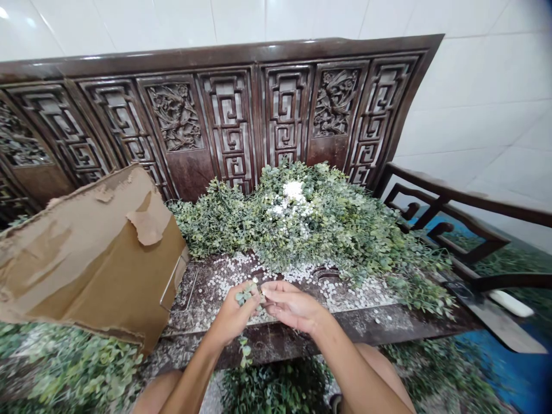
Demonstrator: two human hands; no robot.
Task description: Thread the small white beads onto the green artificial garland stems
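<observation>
My left hand [233, 317] is closed around a green leafy sprig [244, 295], and part of its stem hangs below the palm with a few leaves. My right hand [294, 306] meets it, thumb and fingertips pinched together close to the sprig's tip. Whatever sits between those right fingertips is too small to make out. Small white discs [230, 276] lie scattered on the dark wooden bench seat [357, 326] just beyond both hands. Behind them rises a large heap of leafy sprigs [340, 233], topped by a mound of white discs [294, 191].
A torn cardboard piece [116, 270] leans at the left, beside a thin metal wire frame [172, 282]. The carved bench back [233, 52] runs behind, with an armrest [474, 198] at right. More greenery [276, 388] lies below the seat. A white object [512, 303] rests at right.
</observation>
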